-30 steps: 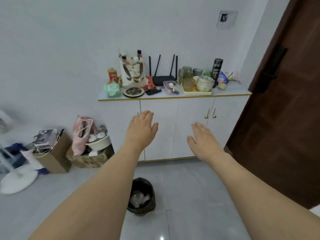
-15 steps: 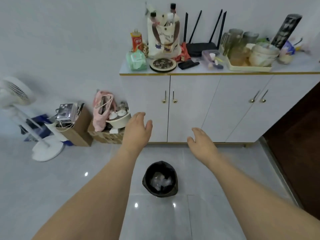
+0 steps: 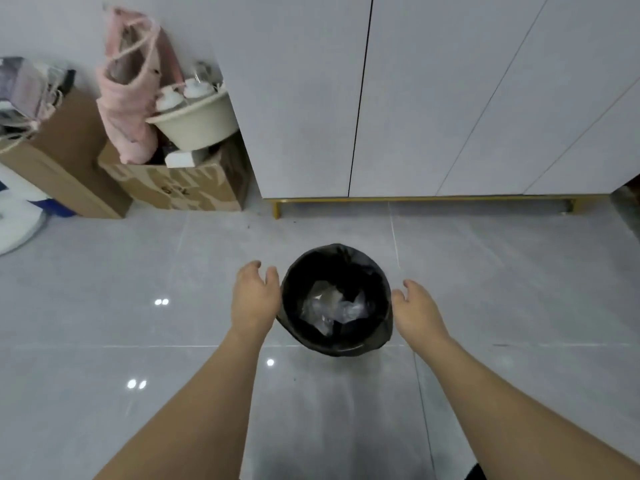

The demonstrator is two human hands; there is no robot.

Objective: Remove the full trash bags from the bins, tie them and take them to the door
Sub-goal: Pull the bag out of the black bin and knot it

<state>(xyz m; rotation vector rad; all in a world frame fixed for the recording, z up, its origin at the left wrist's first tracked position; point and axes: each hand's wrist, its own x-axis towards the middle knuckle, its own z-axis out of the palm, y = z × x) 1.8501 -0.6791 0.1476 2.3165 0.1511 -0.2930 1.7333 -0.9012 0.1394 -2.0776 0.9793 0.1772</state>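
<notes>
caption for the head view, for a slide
Left hand and right hand, both open, flank a bin lined with a black trash bag on the tiled floor.

Single head-worn wide-angle view, aimed steeply forward and down at the floor (image 3: pixel 138 323). It sits close above both forearms and faces the cabinet doors (image 3: pixel 433 98) along the upper edge.

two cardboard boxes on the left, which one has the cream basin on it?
The nearer cardboard box, printed and standing beside the cabinet, carries the cream basin. The plain box further left does not.
</notes>
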